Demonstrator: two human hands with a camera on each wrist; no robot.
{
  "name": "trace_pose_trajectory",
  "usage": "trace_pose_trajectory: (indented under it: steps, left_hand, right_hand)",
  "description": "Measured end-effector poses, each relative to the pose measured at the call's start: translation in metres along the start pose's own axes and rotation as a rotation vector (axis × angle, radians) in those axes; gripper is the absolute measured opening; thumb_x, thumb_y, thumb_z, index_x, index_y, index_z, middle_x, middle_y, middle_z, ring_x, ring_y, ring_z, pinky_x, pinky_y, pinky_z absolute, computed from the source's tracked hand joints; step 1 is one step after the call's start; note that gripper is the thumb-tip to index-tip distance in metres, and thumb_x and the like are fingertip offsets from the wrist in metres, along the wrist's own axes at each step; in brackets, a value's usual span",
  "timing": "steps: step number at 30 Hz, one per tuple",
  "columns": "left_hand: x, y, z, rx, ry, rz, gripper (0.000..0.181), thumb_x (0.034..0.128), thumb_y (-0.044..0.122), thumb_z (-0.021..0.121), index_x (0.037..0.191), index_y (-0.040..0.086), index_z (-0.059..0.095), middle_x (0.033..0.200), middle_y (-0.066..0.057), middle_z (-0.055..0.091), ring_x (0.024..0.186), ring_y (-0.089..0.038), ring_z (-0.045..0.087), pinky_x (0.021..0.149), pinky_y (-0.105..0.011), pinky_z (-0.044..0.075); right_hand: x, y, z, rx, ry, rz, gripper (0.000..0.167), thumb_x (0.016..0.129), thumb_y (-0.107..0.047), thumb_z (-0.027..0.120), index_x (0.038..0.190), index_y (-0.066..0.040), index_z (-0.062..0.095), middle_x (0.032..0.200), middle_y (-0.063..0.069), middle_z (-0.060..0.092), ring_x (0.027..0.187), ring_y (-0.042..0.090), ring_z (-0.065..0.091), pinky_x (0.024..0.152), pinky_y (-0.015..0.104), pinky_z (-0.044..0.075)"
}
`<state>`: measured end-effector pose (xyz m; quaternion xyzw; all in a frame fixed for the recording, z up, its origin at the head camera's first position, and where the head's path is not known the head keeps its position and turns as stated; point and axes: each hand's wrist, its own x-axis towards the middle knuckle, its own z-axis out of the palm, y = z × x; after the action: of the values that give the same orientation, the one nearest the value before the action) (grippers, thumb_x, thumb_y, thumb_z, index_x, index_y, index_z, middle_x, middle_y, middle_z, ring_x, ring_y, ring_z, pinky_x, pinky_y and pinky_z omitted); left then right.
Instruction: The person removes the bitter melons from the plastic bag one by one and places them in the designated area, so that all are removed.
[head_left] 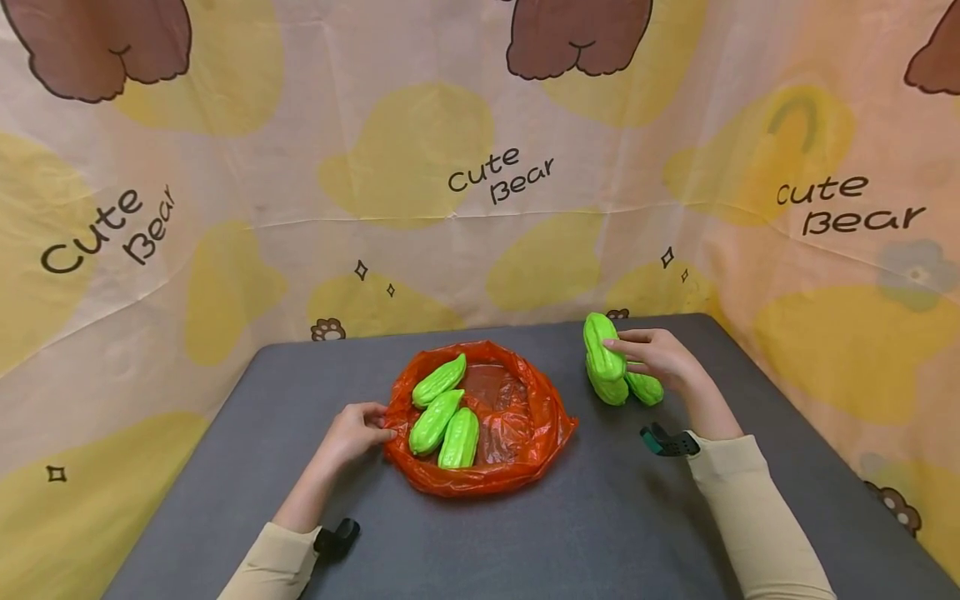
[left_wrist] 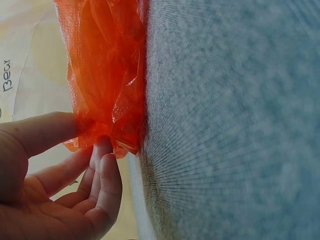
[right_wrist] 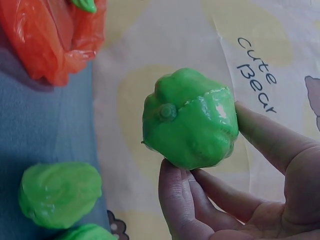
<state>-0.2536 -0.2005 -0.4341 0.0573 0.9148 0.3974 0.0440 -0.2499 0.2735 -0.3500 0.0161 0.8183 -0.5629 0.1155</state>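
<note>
An orange-red plastic bag (head_left: 480,486) sits wide open on the table, its rim rolled into a ring. Three bright green ridged gourds, one at the front (head_left: 459,439), lie in its left half. My left hand (head_left: 352,435) pinches the bag's left edge between thumb and fingers; the left wrist view shows the crumpled film (left_wrist: 105,60) there. To the right of the bag, my right hand (head_left: 660,357) holds a green gourd (head_left: 602,342) raised off the table, thumb on one side and fingers on the other. Two more gourds (right_wrist: 61,194) lie below it, partly hidden in the head view.
A dark grey table (head_left: 525,550) carries everything. Behind and on both sides hangs a printed cloth (head_left: 420,158) with yellow patches and bear lettering. Dark bands (head_left: 670,442) are on both wrists, next to the pale sleeves.
</note>
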Motion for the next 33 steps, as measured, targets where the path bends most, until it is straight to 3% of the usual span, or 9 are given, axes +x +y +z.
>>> trace_pose_trajectory:
  steps: [33]
  left_hand:
    - [-0.001, 0.0, -0.001, 0.009, -0.001, 0.003, 0.043, 0.0753, 0.012, 0.077, 0.112, -0.007, 0.063, 0.088, -0.011, 0.066, 0.073, -0.016, 0.057, 0.064, -0.028, 0.046]
  right_hand:
    - [-0.009, 0.032, -0.052, -0.076, 0.038, 0.039, 0.082, 0.094, -0.043, 0.054, 0.146, 0.01, 0.018, 0.151, 0.031, 0.02, 0.136, 0.042, 0.031, 0.106, 0.047, 0.034]
